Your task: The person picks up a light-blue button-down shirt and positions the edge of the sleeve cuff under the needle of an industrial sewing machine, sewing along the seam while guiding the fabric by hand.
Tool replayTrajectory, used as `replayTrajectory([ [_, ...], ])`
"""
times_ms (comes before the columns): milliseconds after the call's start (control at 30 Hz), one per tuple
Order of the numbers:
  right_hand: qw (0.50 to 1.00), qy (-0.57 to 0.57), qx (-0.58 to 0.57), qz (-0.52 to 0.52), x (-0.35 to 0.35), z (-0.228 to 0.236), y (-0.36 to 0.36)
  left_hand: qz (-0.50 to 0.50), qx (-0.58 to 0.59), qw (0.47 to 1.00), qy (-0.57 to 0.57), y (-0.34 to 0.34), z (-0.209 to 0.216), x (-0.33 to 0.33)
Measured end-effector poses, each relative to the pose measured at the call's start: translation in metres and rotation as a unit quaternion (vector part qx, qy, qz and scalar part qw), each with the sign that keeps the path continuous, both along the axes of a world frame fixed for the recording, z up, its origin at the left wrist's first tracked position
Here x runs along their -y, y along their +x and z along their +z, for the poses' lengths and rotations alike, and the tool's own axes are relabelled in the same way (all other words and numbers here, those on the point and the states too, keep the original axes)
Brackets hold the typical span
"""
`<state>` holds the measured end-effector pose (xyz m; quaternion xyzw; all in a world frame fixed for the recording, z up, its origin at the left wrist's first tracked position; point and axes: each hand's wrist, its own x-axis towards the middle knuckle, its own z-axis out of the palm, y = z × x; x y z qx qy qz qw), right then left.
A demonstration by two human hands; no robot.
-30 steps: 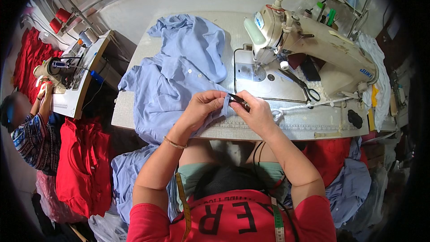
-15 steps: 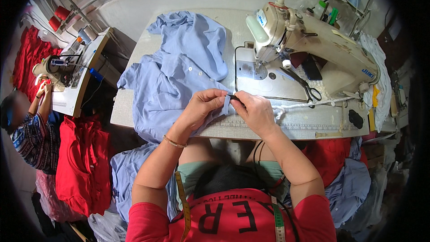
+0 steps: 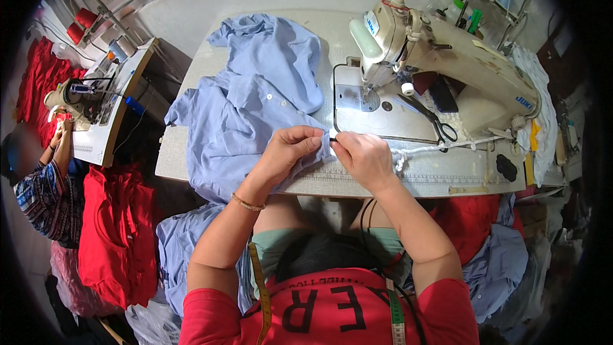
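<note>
A light blue button-up shirt lies spread over the near left part of the sewing table. My left hand is closed, pinching a narrow edge of that shirt between thumb and fingers. Close beside it, my right hand is closed too, with a small dark tool at its fingertips touching the cloth edge. Most of the tool is hidden by the fingers, so its kind does not show. Behind my right hand stands a cream sewing machine, its needle area apart from the shirt.
Black-handled scissors lie on the machine bed near a dark phone. A white cord runs along the table's right side. Red garments hang at left, where a co-worker sits at another machine.
The dark tool shows less, and the cloth strip between my hands has shifted and lies flatter. My fingers have moved slightly. The co-worker's hands have moved a little at their machine.
</note>
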<state>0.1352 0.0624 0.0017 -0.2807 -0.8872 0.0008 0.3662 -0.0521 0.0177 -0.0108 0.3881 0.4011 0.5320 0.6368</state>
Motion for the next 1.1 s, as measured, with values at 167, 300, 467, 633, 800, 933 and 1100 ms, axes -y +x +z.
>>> replayTrajectory([
  [167,0.999,-0.025,-0.026,0.015,0.0035,0.0038,0.0076,-0.013,-0.006,1.0,0.013,-0.0006,-0.0004,0.0027],
  [300,0.999,-0.041,-0.017,0.017,0.0025,0.004,0.0063,-0.015,-0.003,1.0,0.017,0.0019,0.0011,0.0066],
  [467,0.995,-0.091,-0.033,0.013,0.0037,0.0032,0.0055,-0.011,0.006,1.0,0.009,0.0029,0.004,0.0082],
  [633,0.993,-0.114,-0.035,0.015,0.0055,0.005,0.0043,-0.006,0.005,1.0,0.009,0.0024,0.0026,0.0087],
  [800,0.992,-0.121,-0.037,0.021,0.005,0.0034,0.0048,-0.007,-0.004,1.0,0.003,0.0035,0.0028,0.0082],
  [933,0.993,-0.11,-0.029,0.017,0.005,0.0032,0.0037,-0.01,-0.015,1.0,0.0,0.003,0.0021,0.0077],
  [1100,0.997,-0.065,-0.035,0.029,0.0057,0.0023,0.006,-0.002,-0.013,1.0,0.013,0.0033,0.0024,0.007],
])
